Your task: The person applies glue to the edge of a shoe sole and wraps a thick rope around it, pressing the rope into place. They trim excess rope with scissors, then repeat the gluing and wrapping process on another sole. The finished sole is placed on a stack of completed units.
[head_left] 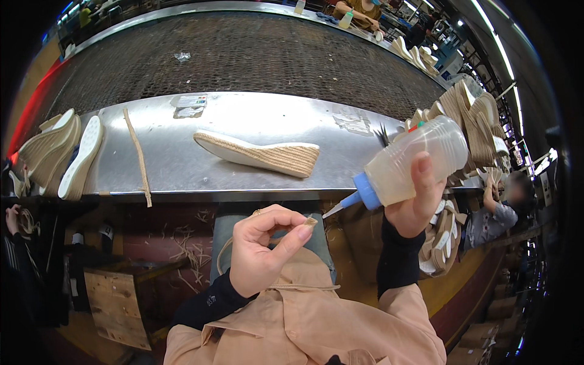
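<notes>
My left hand [261, 248], above my lap, pinches the end of a tan woven strip [311, 222] between thumb and forefinger. A narrow tan length runs below that hand and across my lap; I cannot tell whether it is the same strip. My right hand [415, 207] is wrapped round a translucent squeeze bottle [395, 173] with a blue cap, partly filled with pale liquid. The bottle tilts down to the left, its thin nozzle tip close beside the strip's end. Beyond my hands, a wedge shoe sole [258, 152] with a rope-covered side lies on the metal bench.
Another tan strip [139, 155] lies on the metal bench [167, 173], overhanging its front edge. Wedge soles stand at left [80, 159] and are piled at right [465, 115]. Past the bench runs a dark mesh conveyor [243, 55]. Other people work across it and at right. A wooden stool [115, 304] stands lower left.
</notes>
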